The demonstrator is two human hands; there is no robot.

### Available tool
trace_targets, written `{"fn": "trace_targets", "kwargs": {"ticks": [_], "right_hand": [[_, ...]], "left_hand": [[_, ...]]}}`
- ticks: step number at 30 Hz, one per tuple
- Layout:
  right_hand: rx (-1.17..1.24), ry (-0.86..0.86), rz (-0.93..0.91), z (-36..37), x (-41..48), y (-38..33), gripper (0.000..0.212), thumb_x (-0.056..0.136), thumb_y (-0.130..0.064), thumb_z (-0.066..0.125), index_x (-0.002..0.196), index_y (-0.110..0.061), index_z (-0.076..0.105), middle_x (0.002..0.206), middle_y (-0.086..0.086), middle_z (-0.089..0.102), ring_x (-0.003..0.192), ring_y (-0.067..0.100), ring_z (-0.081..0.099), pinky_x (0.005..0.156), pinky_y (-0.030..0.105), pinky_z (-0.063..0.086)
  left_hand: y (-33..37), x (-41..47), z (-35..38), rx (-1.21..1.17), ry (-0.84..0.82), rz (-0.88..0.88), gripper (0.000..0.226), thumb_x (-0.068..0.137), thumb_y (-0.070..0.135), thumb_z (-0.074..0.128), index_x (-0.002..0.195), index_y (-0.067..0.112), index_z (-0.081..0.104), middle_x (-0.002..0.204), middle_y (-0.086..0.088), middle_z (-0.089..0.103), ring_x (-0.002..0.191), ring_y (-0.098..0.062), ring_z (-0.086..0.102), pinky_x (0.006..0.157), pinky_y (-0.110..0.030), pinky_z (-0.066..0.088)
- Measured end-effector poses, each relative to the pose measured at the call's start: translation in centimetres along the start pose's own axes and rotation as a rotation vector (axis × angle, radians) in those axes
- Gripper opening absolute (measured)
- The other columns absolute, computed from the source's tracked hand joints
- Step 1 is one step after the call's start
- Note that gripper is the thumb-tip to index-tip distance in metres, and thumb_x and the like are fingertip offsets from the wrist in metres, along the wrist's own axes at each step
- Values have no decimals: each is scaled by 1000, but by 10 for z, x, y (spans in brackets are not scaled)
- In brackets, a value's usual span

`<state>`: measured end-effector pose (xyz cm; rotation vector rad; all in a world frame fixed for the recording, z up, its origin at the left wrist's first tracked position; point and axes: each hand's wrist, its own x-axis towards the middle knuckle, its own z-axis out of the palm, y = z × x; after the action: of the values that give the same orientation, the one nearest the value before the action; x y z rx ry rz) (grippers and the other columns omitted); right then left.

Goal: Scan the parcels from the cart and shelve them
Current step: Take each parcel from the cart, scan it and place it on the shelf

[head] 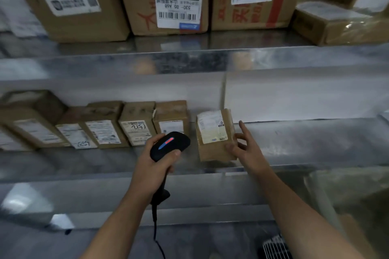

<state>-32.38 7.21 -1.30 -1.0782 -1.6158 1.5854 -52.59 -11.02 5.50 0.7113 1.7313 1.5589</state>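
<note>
2 hands split the work: the left hand (151, 166) keeps its grip clamped on the scanner (170, 145), just left of the parcel (212, 151); the right hand (246, 149), grip apart, touches it, probably squaring its label (211, 126) outward.

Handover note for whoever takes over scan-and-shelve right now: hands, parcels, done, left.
Left hand grips the black scanner, light strip lit.
Right hand touches the right edge of the small parcel, index finger straight; grip unclear.
That parcel stands on the lower shelf, apart from the row of parcels to its left.
Done: this parcel is on the shelf; whether it was scanned, cannot tell.
Left: release it, then scan and shelve the remaining parcels.
</note>
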Motion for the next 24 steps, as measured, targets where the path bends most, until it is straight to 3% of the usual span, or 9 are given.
{"fn": "trace_targets", "kwargs": {"ticks": [6,11,14,17,22,24], "right_hand": [[28,-17,-40,8,24,7,83,90,-11,73,155,-37,29,133,-7,51,118,14,58,89,31,59],[21,-33,-78,8,39,11,75,91,0,69,148,-36,38,124,-20,51,109,1,59,89,27,58],[-27,-46,-83,4,50,11,82,89,-6,73,154,-36,34,134,-7,47,118,10,55,95,35,57],[-63,-90,-89,-3,58,13,92,86,-2,75,156,-40,29,142,-2,42,125,16,52,99,40,55],[-156,-265,-88,-19,59,12,94,86,1,74,152,-43,24,137,-14,43,115,-6,55,83,18,55],[-198,-306,-107,-23,60,13,95,84,5,75,150,-39,23,133,-20,45,115,-12,54,83,11,51]], "left_hand": [[-2,5,5,-41,73,-7,38,91,9,74,117,32,61,110,-16,68,79,-25,65,59,-25,55],[-8,11,12,-77,128,-31,56,69,28,79,123,26,62,112,-20,66,82,-26,66,61,-28,55],[-11,16,15,-83,144,-30,55,71,25,81,122,27,62,113,-18,66,84,-27,67,62,-29,56],[-13,22,17,-95,156,-18,43,87,8,79,122,26,61,114,-18,66,83,-26,67,65,-34,57],[-15,32,20,-69,163,-12,42,89,10,75,124,28,61,110,-16,68,76,-25,68,72,-41,58],[-17,36,21,-64,170,-19,44,89,12,77,127,28,60,109,-16,69,76,-26,69,74,-43,59]]}}
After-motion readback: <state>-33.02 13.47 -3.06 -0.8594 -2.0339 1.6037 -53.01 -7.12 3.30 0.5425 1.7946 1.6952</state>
